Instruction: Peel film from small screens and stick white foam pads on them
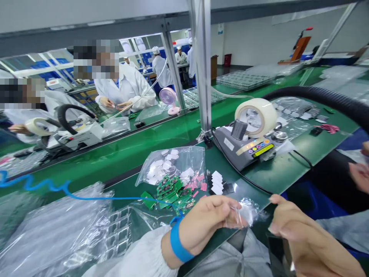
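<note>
My left hand, with a blue wrist strap around its wrist, pinches a crumpled clear plastic film at the table's front edge. To its right is my right hand, its visible fingertips apart and nothing seen between them; its lower fingers are partly hidden. Below those fingers shows a dark rectangular patch that I cannot make out. Beyond my left hand lie green circuit boards, pink pieces and a clear bag of white pieces. Stacked white squares lie to the bag's right.
A grey tape dispenser carries a large roll of tape, its black cable trailing toward my right hand. Clear plastic trays lie at left. A blue coiled cord crosses the table. A metal post rises ahead; co-workers sit across and at right.
</note>
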`<state>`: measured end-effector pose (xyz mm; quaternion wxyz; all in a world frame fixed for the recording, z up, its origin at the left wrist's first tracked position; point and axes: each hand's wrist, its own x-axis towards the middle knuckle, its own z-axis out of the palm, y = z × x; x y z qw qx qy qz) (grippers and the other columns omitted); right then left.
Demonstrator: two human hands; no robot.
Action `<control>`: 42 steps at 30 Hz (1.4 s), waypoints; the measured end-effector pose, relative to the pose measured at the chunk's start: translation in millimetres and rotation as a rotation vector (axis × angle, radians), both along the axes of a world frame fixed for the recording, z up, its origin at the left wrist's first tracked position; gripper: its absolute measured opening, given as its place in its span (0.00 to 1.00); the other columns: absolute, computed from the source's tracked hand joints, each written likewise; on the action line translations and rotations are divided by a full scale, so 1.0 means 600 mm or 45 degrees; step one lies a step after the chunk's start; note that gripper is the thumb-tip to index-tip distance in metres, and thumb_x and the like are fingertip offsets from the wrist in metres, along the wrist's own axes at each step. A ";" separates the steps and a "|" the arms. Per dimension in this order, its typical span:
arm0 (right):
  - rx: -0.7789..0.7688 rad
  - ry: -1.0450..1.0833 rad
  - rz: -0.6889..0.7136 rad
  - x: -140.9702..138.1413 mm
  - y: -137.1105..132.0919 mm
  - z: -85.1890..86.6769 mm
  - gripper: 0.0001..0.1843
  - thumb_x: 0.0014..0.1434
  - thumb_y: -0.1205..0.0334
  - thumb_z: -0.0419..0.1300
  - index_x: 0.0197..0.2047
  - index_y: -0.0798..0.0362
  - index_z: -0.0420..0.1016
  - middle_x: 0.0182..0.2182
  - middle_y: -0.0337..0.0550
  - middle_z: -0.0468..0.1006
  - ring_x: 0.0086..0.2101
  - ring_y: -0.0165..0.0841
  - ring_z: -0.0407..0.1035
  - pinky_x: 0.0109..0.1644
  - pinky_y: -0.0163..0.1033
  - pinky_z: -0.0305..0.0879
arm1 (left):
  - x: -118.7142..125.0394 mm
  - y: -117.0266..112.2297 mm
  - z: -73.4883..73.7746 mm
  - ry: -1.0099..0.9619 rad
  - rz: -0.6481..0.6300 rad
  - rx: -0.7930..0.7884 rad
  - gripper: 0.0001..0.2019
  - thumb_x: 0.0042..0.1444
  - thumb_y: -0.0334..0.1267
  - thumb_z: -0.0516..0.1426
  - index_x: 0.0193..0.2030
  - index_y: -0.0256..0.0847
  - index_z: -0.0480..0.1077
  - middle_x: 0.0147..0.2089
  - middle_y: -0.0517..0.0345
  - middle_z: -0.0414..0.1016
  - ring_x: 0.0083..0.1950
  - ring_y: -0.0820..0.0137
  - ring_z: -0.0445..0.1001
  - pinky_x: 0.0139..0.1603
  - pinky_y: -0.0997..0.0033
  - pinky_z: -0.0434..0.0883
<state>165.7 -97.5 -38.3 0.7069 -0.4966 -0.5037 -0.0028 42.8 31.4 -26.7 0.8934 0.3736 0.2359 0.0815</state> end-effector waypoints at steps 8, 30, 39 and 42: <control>-0.277 0.237 -0.529 0.134 -0.109 -0.111 0.21 0.58 0.41 0.52 0.39 0.49 0.71 0.31 0.45 0.77 0.33 0.39 0.73 0.35 0.44 0.71 | 0.246 -0.052 -0.082 0.322 -0.388 -0.192 0.21 0.52 0.55 0.54 0.32 0.35 0.70 0.26 0.59 0.71 0.24 0.77 0.67 0.33 0.73 0.62; -0.695 0.127 -1.288 0.305 -0.267 -0.256 0.16 0.45 0.50 0.64 0.33 0.52 0.75 0.31 0.45 0.77 0.29 0.39 0.71 0.35 0.44 0.69 | 0.500 -0.205 -0.134 0.183 -0.740 1.363 0.09 0.42 0.39 0.65 0.25 0.38 0.70 0.33 0.59 0.74 0.49 0.60 0.68 0.60 0.50 0.53; -0.570 0.734 -1.205 0.284 -0.251 -0.327 0.15 0.59 0.53 0.58 0.39 0.57 0.71 0.31 0.40 0.76 0.31 0.30 0.72 0.36 0.40 0.71 | 0.487 -0.170 -0.113 0.395 -0.819 1.243 0.10 0.57 0.41 0.54 0.39 0.36 0.70 0.43 0.55 0.73 0.44 0.67 0.72 0.45 0.59 0.70; -0.553 0.851 -1.170 0.277 -0.260 -0.335 0.12 0.61 0.57 0.57 0.42 0.58 0.70 0.35 0.40 0.75 0.34 0.30 0.71 0.38 0.41 0.71 | 0.466 -0.111 -0.079 0.482 -0.778 1.135 0.10 0.56 0.41 0.55 0.36 0.36 0.70 0.41 0.55 0.73 0.42 0.68 0.71 0.43 0.61 0.70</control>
